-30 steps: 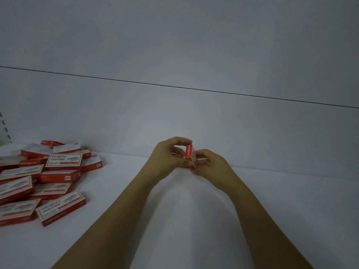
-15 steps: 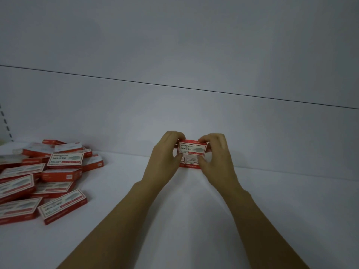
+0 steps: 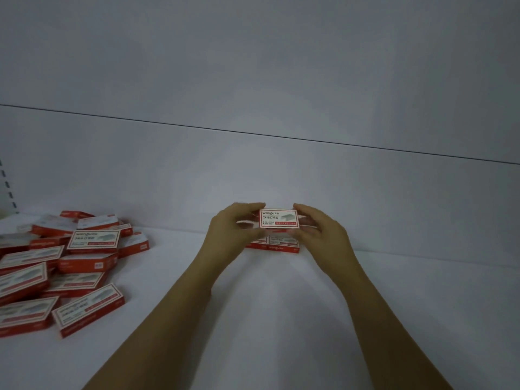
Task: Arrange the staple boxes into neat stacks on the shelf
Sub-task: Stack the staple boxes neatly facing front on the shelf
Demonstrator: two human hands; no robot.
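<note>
A red and white staple box [image 3: 278,218] is held label-up between both hands, a little above another staple box [image 3: 282,244] that lies flat on the white shelf [image 3: 267,305] near the back wall. My left hand [image 3: 230,230] pinches the held box's left end, fingers curled over the top. My right hand [image 3: 319,230] grips its right end the same way. A loose heap of staple boxes [image 3: 64,263] lies at the far left of the shelf.
The shelf's white back panel [image 3: 281,175] rises right behind the two boxes. A slotted upright [image 3: 7,187] shows at the far left edge.
The box was turned from standing on edge to flat, label up, and both hands now hold it by its ends above the lying box.
</note>
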